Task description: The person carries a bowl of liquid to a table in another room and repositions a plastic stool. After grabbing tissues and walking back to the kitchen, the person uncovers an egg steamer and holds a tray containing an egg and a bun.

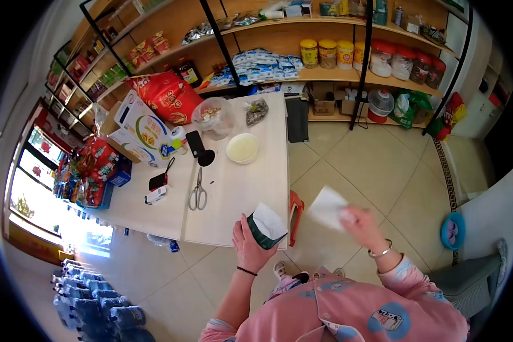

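Observation:
My left hand (249,246) is closed round a dark green tissue pack (261,235) at the front edge of the table, and a white tissue sticks up from its opening. Off to the right, over the floor, my right hand (361,227) pinches a white tissue (328,208), blurred by motion. Grey-handled scissors (198,196) lie on the table left of the pack. Farther back stand a bowl of pale liquid (243,149) and a clear plastic tub (212,117) with some contents I cannot make out.
The white table (228,194) also carries a black phone (195,143), a white carton (142,128), a red bag (168,97) and a small bag of dark pieces (257,112). Stocked shelves (273,28) line the back. A red stool (296,216) stands by the table's right edge.

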Motion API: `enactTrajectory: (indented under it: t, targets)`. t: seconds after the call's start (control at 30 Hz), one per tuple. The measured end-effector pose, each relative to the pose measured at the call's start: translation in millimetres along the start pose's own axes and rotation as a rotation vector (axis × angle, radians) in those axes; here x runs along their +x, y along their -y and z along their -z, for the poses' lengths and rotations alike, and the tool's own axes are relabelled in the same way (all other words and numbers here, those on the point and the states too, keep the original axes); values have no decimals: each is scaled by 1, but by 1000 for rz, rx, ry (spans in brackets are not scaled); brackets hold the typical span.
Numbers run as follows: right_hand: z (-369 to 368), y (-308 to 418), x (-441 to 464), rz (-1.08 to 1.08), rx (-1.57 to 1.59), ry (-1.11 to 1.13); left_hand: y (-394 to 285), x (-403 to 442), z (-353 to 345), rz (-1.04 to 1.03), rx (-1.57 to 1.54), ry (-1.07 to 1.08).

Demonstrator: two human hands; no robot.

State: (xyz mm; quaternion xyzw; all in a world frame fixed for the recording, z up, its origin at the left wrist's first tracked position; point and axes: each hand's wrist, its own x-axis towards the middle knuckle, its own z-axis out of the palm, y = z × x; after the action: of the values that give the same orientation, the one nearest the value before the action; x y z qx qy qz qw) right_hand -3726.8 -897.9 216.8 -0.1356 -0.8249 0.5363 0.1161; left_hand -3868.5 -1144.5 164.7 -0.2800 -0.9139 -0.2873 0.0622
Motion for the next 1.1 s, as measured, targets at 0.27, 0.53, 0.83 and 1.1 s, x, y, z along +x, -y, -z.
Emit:
enactTrajectory:
  t: [0.27,0.53,0.83,1.1]
  targets:
    - [-73,-3,12,-164,240,242,-4,-17,-27,-394,192,-93]
    - [-26,3,4,-162,332,-293,97,3,-17,289,64,-232]
    - [-16,-51,-63,-394,-31,-354,144,52,4,378,110,-435]
    - [-57,-50,-100,-618,-51,-304,152,204,-121,765,-1302,171]
